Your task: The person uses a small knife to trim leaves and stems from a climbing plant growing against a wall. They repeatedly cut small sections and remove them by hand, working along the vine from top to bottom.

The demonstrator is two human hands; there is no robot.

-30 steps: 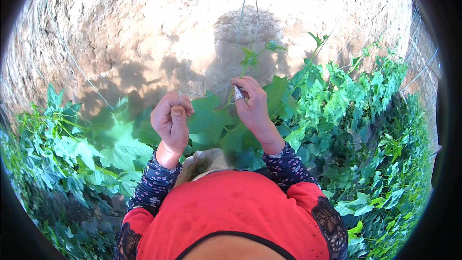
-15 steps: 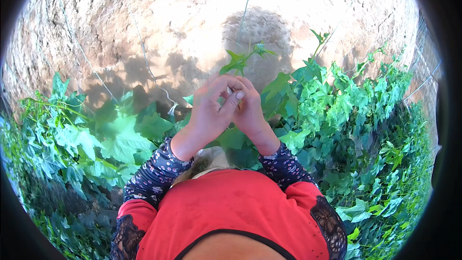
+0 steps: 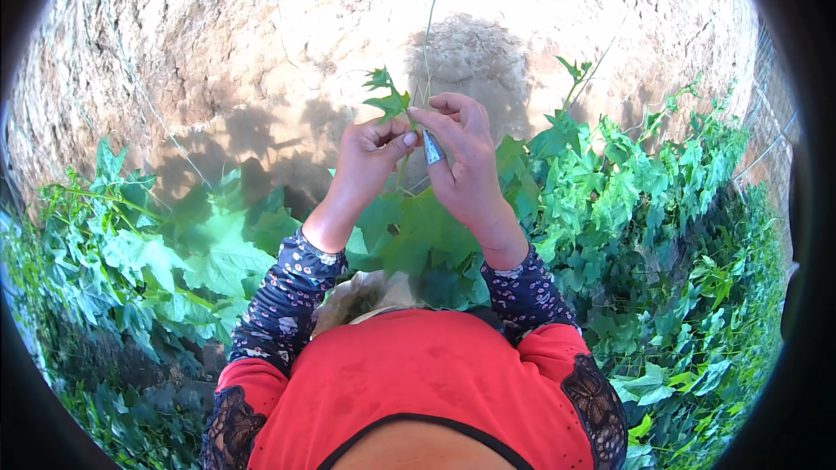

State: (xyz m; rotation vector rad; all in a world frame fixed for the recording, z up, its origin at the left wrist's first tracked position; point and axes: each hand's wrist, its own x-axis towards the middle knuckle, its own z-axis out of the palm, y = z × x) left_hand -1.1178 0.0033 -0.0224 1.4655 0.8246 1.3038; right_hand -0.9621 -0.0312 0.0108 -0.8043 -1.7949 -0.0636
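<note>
My left hand (image 3: 370, 157) pinches the green stem of a climbing vine just below its leafy tip (image 3: 392, 104). Close against it, my right hand (image 3: 466, 148) is bent with its fingers closed at the lower part of a thin green string (image 3: 430, 22), which hangs down from above. At the right thumb is a small silvery-blue tapered piece (image 3: 433, 148); whether it is worn or held is unclear. The right fingertips touch or nearly touch the stem. Below both hands spread broad vine leaves (image 3: 431, 231).
A rough earthen wall (image 3: 331, 26) rises behind, with my shadow on it. Dense vines grow at the left (image 3: 200, 252) and right (image 3: 627, 200). Another thin string (image 3: 144, 91) runs down the wall at the left, and wires (image 3: 766, 152) cross at the far right.
My hands have moved apart from being clasped together. The vine tip has shifted left, and the silvery-blue piece at my right thumb has come into view. The string's lower end has moved slightly left.
</note>
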